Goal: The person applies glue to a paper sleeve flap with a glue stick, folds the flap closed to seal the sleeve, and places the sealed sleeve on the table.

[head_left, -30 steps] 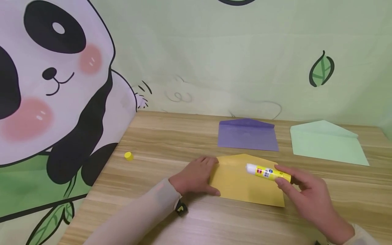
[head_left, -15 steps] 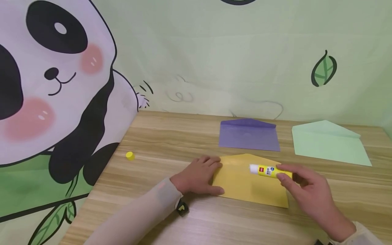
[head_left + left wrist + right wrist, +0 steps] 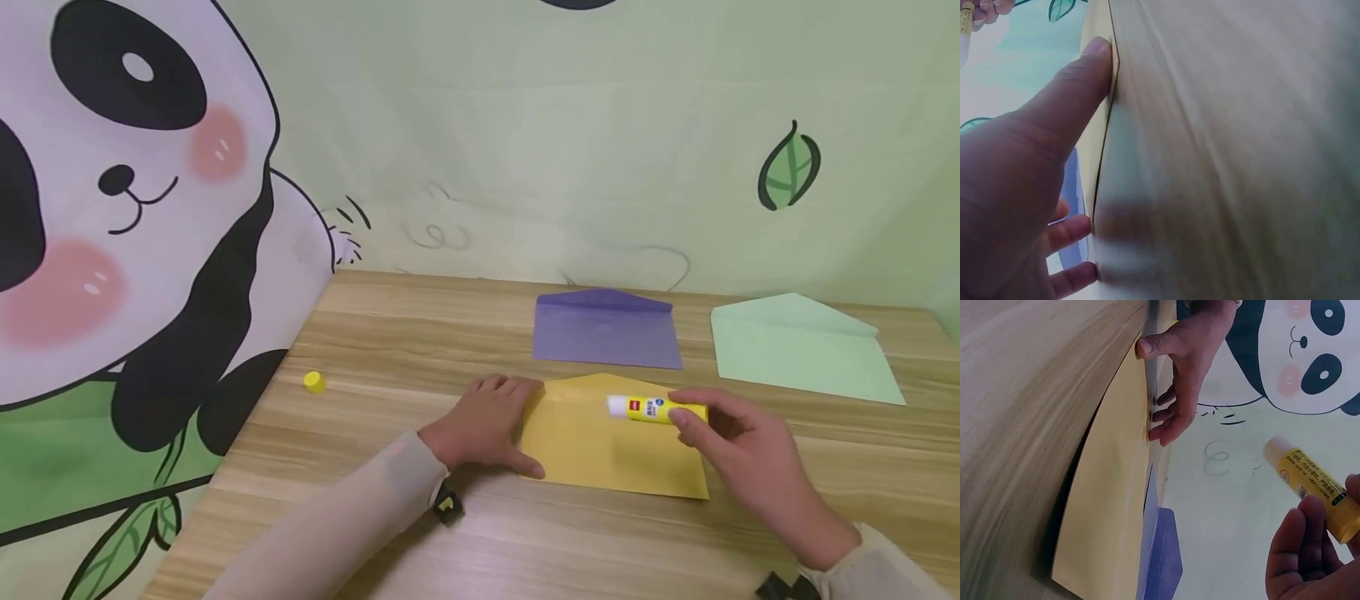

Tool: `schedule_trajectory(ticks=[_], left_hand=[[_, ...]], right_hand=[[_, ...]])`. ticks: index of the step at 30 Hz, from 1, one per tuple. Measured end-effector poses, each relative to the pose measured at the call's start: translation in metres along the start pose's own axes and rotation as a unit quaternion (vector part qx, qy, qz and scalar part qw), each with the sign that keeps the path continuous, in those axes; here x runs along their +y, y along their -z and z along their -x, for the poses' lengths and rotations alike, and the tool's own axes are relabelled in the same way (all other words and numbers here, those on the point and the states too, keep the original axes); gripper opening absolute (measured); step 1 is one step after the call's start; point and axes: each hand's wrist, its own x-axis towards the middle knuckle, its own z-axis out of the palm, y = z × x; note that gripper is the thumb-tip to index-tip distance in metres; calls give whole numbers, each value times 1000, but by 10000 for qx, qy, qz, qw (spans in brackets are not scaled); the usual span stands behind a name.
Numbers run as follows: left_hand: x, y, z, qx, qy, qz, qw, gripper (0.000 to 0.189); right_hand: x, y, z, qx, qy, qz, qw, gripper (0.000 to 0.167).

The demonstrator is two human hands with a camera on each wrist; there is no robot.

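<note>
A yellow envelope point(image 3: 585, 450) lies on the table with its pointed flap spread away from me. My left hand point(image 3: 483, 422) rests over its left end, fingers and thumb spread; in the left wrist view the thumb point(image 3: 1075, 94) lies along the near edge. Between thumb and fingers, my right hand point(image 3: 750, 467) pinches a yellow glue stick point(image 3: 651, 408) by its base. The glue stick is uncapped, its white end pointing left above the envelope. In the right wrist view the glue stick point(image 3: 1313, 487) is apart from the envelope point(image 3: 1107, 487).
Behind the yellow envelope lie a purple envelope point(image 3: 606, 337) and, to its right, a pale green envelope point(image 3: 806, 358). The small yellow cap point(image 3: 314, 382) sits near the left edge of the wooden table point(image 3: 390, 333). A panda-print cloth point(image 3: 480, 150) hangs at the back.
My right hand holds the glue stick over the envelope throughout, with only small shifts. The left hand stays on the envelope's left end; the view shifts slightly.
</note>
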Motion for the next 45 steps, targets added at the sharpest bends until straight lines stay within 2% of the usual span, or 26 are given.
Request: schedule_trajectory(ticks=[4,8,16,20,24,31,36,40,45], left_hand=[[-1,2,0,-124,-20,-75,9999,122],[0,4,1,-219,-37,-88,9997,121],[0,3,-1,-84,14,-149,9999,126],[0,3,-1,-13,107,-311,9995,126],[2,4,-3,112,194,-565,9981,124],[5,7,-2,-7,204,-705,9973,121],[5,9,1,-5,187,-569,9982,123],[5,10,3,3,257,-313,9992,134],[3,7,4,39,309,-182,9994,148]], right_hand=[[0,-2,-8,-138,-135,80,9998,28],[0,-6,-15,-219,-91,40,9997,28],[-1,-14,-17,-208,-56,-112,9997,24],[-4,-14,-18,-385,-230,-100,9989,23],[-4,-16,-20,-565,-315,-366,9972,26],[-3,-20,-22,-578,-235,-707,9955,29],[-1,-21,-24,-739,-499,-503,9947,32],[-2,-23,-29,-951,-696,-313,9925,37],[-3,-29,-39,-1287,-694,-161,9891,35]])
